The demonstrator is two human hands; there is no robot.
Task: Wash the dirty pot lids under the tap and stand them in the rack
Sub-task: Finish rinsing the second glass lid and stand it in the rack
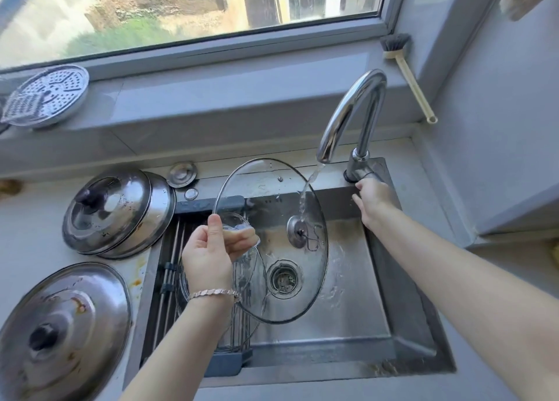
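My left hand (pixel 211 249) grips the rim of a large glass pot lid (pixel 290 291) and holds it tilted over the sink (pixel 402 325). Water runs from the chrome tap (pixel 351 113) onto the lid near its metal knob (pixel 298 229). My right hand (pixel 373 199) is closed on the tap's lever at its base. Another glass lid (pixel 246 279) stands in the roll-up rack (pixel 172 279) at the sink's left side, partly hidden behind my left hand. Two stacked steel lids (pixel 115 211) and one stained steel lid (pixel 60 331) lie on the counter to the left.
A perforated steamer plate (pixel 45 95) leans on the window sill at far left. A dish brush (pixel 405 70) stands in the sill's right corner. A small round metal cap (pixel 182 174) sits behind the sink. The drain (pixel 284 278) shows through the held lid.
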